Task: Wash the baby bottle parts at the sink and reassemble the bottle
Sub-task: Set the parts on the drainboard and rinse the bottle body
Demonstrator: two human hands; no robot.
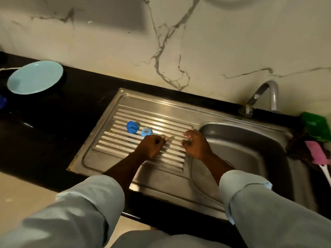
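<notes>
Hands of a person are above the ribbed draining board (125, 140) of a steel sink, and both arms wear rolled grey sleeves. The left hand (152, 146) is over the middle of the board with its fingers curled in; whether it holds something I cannot tell, because the back of the hand hides the palm. The right hand (196, 144) is at the edge between the board and the basin (250, 144), its fingers loosely bent, and no object is visible in it.

Two bottle parts lie on the draining board, just beyond the left hand. The dark blue part (132, 127) is on the left. The light blue ring (146, 132) is beside it on the right and very near the left knuckles; I cannot tell if they touch.

The curved tap (268, 93) stands behind the basin. On the black worktop (62, 122), far to the left, there is a pale blue plate (35, 77). To the right of the basin there are a green sponge (317, 126) and a pink brush (318, 154) with a white handle.
</notes>
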